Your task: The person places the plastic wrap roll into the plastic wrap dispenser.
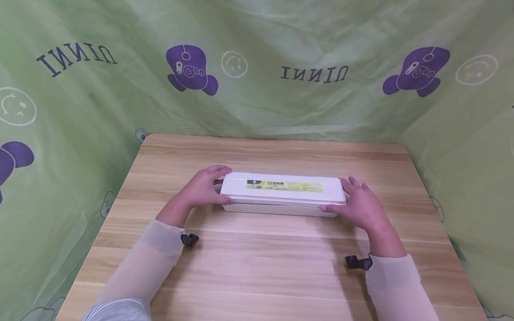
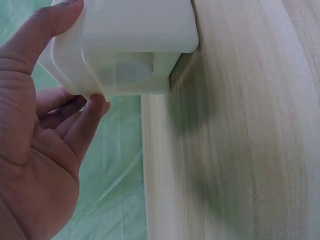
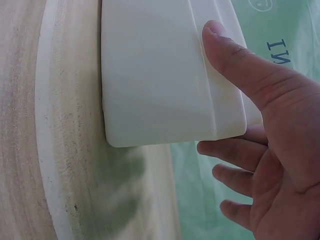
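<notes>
A long white plastic box [image 1: 279,209] rests on the table, its white lid [image 1: 285,199] on top bearing a yellow-green printed label [image 1: 301,187]. My left hand [image 1: 201,189] grips the lid's left end, thumb at the front edge and fingers behind. At the opposite end my right hand [image 1: 363,205] holds the lid with its thumb on the front edge. In the left wrist view, the box's end [image 2: 175,65] has a cutout with a rounded pale shape inside. The right wrist view shows the right hand's [image 3: 290,140] other fingers spread beyond the corner.
The wood-grain table [image 1: 257,258] extends in front of the box and to both sides. A green curtain [image 1: 257,107] with purple figures and lettering hangs behind and around it. Small black wrist cameras [image 1: 190,240] stick out from the sleeves.
</notes>
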`<control>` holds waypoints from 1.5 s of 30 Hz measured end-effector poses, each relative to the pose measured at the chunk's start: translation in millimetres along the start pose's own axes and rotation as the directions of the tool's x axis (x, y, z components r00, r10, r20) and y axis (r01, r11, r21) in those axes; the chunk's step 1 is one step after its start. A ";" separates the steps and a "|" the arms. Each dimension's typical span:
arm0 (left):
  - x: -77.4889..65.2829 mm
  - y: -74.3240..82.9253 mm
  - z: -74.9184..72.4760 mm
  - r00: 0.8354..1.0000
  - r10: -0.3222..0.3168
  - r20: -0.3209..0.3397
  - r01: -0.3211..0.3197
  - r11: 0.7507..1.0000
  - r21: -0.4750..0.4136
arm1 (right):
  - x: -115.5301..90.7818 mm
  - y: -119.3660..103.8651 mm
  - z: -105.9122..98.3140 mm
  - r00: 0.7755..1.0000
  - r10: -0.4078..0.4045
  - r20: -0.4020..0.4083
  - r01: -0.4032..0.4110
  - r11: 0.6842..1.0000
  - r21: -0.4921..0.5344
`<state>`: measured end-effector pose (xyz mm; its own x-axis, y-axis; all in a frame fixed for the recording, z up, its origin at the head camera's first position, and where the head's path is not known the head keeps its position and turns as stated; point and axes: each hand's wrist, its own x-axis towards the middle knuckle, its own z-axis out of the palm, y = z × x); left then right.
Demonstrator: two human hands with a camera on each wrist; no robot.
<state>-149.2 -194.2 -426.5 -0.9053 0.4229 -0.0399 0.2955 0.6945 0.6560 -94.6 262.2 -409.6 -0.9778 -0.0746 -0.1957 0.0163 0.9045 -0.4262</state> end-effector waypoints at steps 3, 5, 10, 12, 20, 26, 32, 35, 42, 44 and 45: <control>-2.2 3.0 -1.2 1.000 -0.003 0.003 0.003 1.000 0.006 | 0.2 0.8 0.5 1.000 0.000 0.006 0.000 1.000 -0.003; -3.8 4.5 -2.0 1.000 -0.007 0.004 0.007 1.000 0.006 | 0.5 1.2 0.3 1.000 -0.002 0.008 0.002 1.000 -0.002; -6.5 3.7 -1.6 1.000 -0.010 0.009 0.010 1.000 0.023 | 0.1 1.0 -0.8 1.000 -0.013 0.010 0.013 1.000 0.002; -7.1 3.0 -1.0 1.000 -0.006 0.008 0.006 1.000 0.029 | -0.4 0.5 -1.3 1.000 -0.019 0.012 0.019 1.000 -0.001; -12.6 1.4 5.2 1.000 0.017 0.006 -0.017 1.000 0.004 | -2.1 1.6 1.4 0.999 -0.032 0.017 0.032 0.999 0.034; -18.1 -0.4 14.8 0.996 0.085 -0.011 -0.085 0.996 0.032 | -4.1 6.6 7.5 0.991 -0.130 -0.021 0.131 0.991 0.042; -21.9 0.5 19.1 0.993 0.104 -0.064 -0.099 0.993 0.069 | -5.6 9.0 11.2 0.976 -0.213 -0.048 0.213 0.977 -0.007; -22.9 0.6 21.1 0.991 0.107 -0.077 -0.100 0.991 0.085 | -6.2 8.6 12.6 0.969 -0.240 -0.063 0.238 0.971 -0.033; -26.1 -0.7 26.3 0.990 0.101 -0.098 -0.089 0.989 0.116 | -9.4 8.5 18.9 0.950 -0.294 -0.106 0.284 0.953 -0.101; -26.7 0.3 27.4 0.989 0.102 -0.105 -0.088 0.987 0.131 | -10.8 8.7 21.3 0.946 -0.302 -0.121 0.288 0.950 -0.119; -27.0 1.1 28.0 0.988 0.105 -0.109 -0.089 0.986 0.139 | -11.6 8.6 22.3 0.944 -0.305 -0.129 0.289 0.949 -0.127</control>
<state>-115.9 -188.6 -445.8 -0.8971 0.4275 0.1116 0.4150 0.7283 0.5453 -78.4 261.5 -430.7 -0.9546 -0.2920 0.0593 -0.2939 0.8898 -0.3491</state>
